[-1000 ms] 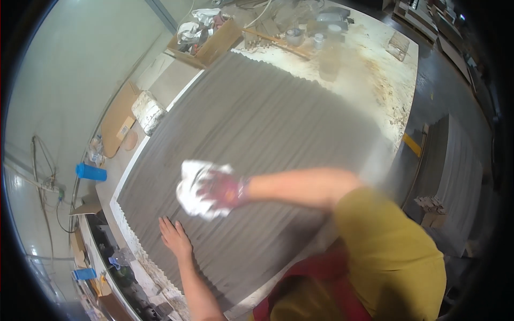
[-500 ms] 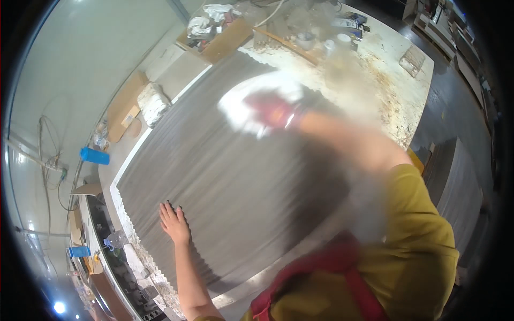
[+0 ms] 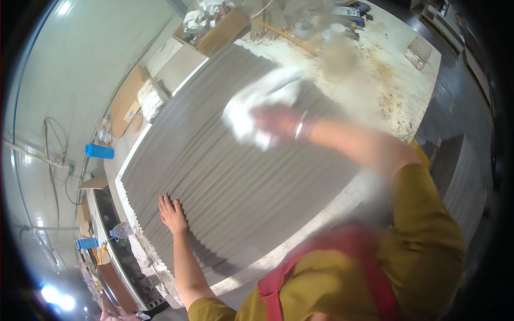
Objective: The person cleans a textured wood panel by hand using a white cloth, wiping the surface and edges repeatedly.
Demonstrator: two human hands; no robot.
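Your right hand (image 3: pixel 281 122) is closed around a white rag (image 3: pixel 251 109), pressed on the far part of the grey ribbed panel (image 3: pixel 225 171). Your left hand (image 3: pixel 172 213) lies open, flat on its near-left edge.

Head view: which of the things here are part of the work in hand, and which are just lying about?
In use:
- white cloth, blurred, in the right hand
- grey ribbed panel, under the cloth
- left hand, flat on the panel

Lying about:
- blue cylinder, left of the panel
- cardboard box of rags, beyond the panel
- speckled white tabletop
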